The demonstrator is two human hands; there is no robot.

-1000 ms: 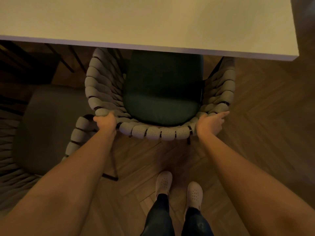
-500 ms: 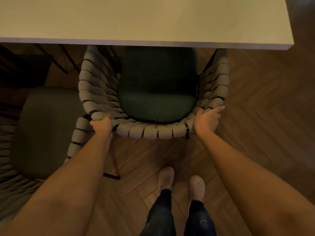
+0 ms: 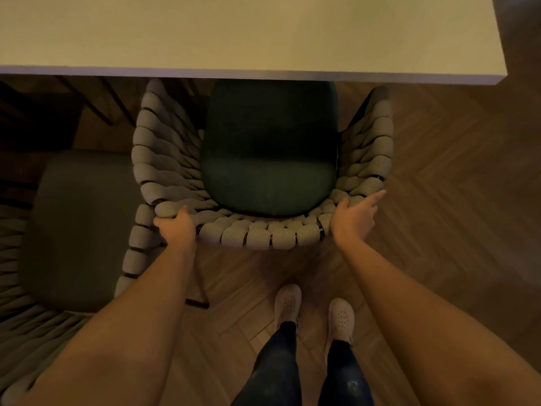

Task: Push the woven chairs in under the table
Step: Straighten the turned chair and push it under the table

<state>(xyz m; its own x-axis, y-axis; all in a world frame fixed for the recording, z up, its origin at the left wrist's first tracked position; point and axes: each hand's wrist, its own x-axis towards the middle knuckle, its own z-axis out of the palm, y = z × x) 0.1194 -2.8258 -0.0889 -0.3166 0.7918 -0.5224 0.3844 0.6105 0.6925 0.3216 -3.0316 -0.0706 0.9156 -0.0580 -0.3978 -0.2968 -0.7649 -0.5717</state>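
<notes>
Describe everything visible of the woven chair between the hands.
The woven chair has a back and arms of pale knitted bands wrapped on a dark frame, with a dark green seat cushion. It stands upright on the floor, its front hidden under the table. The left hand grips the back's left corner, the right hand its right.

Two woven chairs (image 3: 263, 236) (image 3: 79, 230), one table (image 3: 263, 33), two hands (image 3: 176, 227) (image 3: 354, 218), two shoes (image 3: 288, 303) (image 3: 341, 317).

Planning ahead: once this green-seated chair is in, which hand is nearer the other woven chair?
Left. The left hand grips the green-seated chair's back rim right beside the grey-seated chair's woven side; the right hand holds the far corner.
</notes>
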